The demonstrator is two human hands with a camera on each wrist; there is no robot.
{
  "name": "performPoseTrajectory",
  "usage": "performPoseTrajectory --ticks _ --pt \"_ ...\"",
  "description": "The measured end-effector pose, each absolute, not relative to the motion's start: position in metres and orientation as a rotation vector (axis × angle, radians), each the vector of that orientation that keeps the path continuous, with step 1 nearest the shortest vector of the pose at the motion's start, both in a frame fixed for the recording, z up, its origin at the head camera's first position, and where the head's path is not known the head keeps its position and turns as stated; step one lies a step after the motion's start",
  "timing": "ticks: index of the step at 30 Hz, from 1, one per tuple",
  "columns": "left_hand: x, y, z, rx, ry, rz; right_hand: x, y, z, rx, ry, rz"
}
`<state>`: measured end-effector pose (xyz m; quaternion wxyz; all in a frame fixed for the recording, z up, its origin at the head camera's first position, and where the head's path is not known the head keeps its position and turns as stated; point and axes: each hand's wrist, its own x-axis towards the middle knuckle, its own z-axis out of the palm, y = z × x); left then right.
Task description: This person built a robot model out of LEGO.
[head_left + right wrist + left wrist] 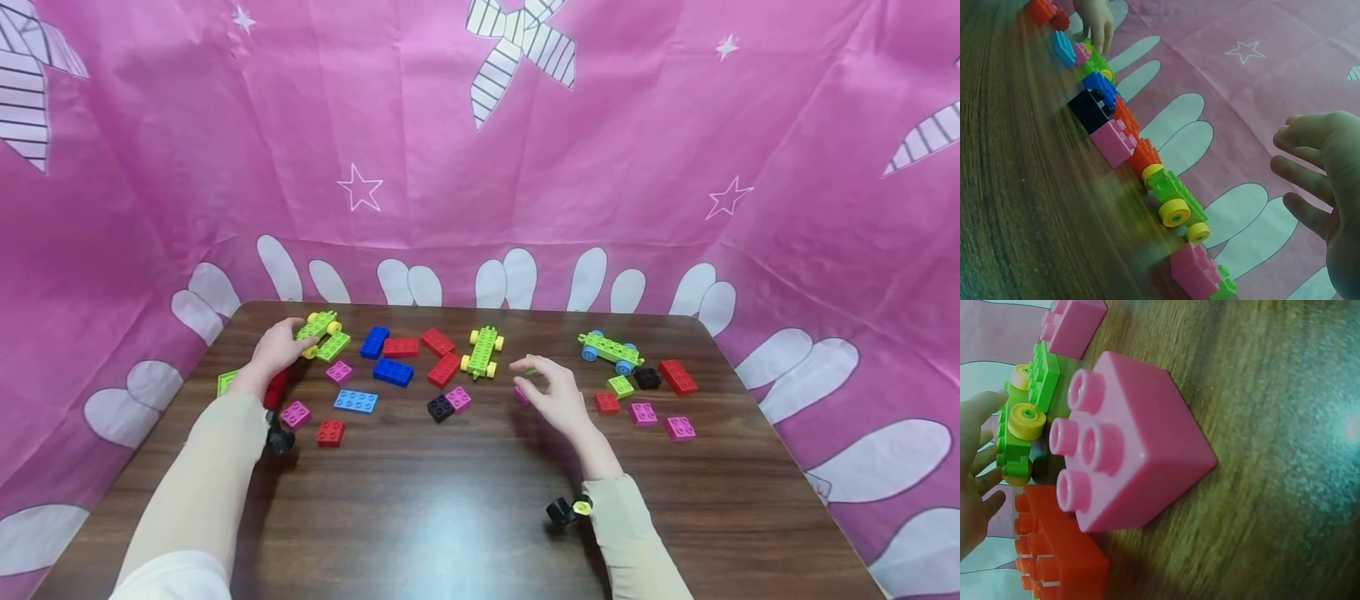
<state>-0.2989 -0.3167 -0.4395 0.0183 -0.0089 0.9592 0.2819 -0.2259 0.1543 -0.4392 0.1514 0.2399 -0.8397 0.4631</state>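
My left hand (296,337) rests at the table's far left, its fingertips touching a lime green wheeled base with yellow wheels (318,325). In the left wrist view the fingers (985,456) are spread and relaxed beside that base (1019,425), with a pink brick (1129,450) and a red brick (1060,556) close to the camera. My right hand (542,379) hovers over the middle of the table with loose, empty fingers (1300,169). Just under it lie a small green brick (530,367) and a pink brick (520,393).
On the dark wooden table (465,500) are scattered red, blue, pink and black bricks. A second green wheeled base (482,352) lies in the middle and a blue-wheeled one (609,350) to the right. Pink cloth (480,150) walls in the back and sides.
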Motion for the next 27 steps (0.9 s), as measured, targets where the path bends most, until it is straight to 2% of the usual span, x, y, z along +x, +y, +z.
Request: performPoseTrajectory --ticks 27 --pt "-0.3050 -0.3111 -0.4366 -0.213 3.057 0.751 -0.2289 0.1531 -0.4425 0.721 -2.432 1.343"
